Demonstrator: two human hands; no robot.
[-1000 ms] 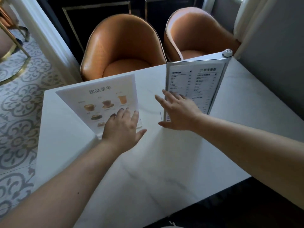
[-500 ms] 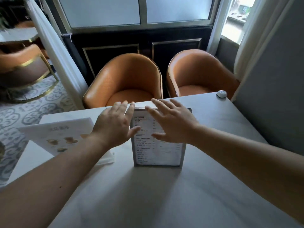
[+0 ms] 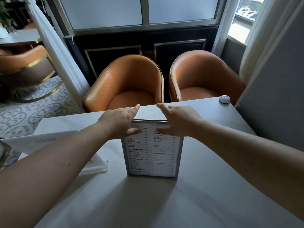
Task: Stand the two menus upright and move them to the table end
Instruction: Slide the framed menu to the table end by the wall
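A metal-framed menu [image 3: 152, 155] stands upright on the grey table [image 3: 213, 191], its printed face toward me. My left hand [image 3: 118, 122] clasps its top left corner, thumb on the front, fingers reaching over the top edge. My right hand [image 3: 179, 120] holds the top right corner the same way. The second menu [image 3: 41, 141], a white sheet in a clear stand, leans at the table's left side, partly hidden behind my left forearm.
Two orange tub chairs [image 3: 130, 86] [image 3: 202, 76] sit just beyond the table's far edge. A small white call button [image 3: 224, 99] rests at the far right corner. A grey wall [image 3: 271, 96] runs along the right side. Patterned floor lies to the left.
My left hand has left the white drinks menu and joined my right hand on the framed menu's top. The framed menu now faces me squarely, and the view has tilted up.
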